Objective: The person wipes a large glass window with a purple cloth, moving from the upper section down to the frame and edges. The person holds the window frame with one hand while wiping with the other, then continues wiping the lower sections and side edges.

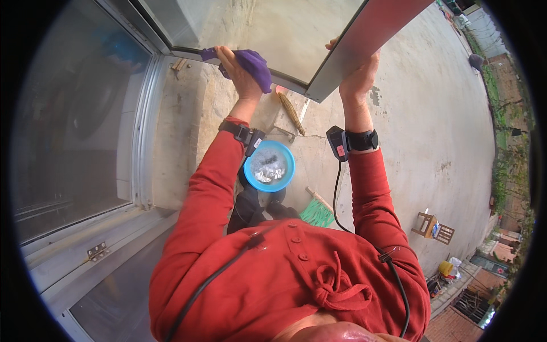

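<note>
A purple cloth (252, 68) is held in my left hand (239, 77), against the lower frame bar of a glass pane near its left corner. My right hand (361, 75) grips the wide metal side bar (337, 64) of the same framed pane (273, 30), with fingertips showing on its far side. Below the hands, a blue basin (292, 166) holds sudsy water (267, 158) with a dark item in it. It stands on the ground by my feet.
A fixed window frame (143, 124) runs along the left, with a hinge (98, 251) low down. A straw whisk (291, 113) lies on a low stool (284, 122). Near my feet lies a green-bristled broom (318, 211). A wooden chair (427, 224) stands further right.
</note>
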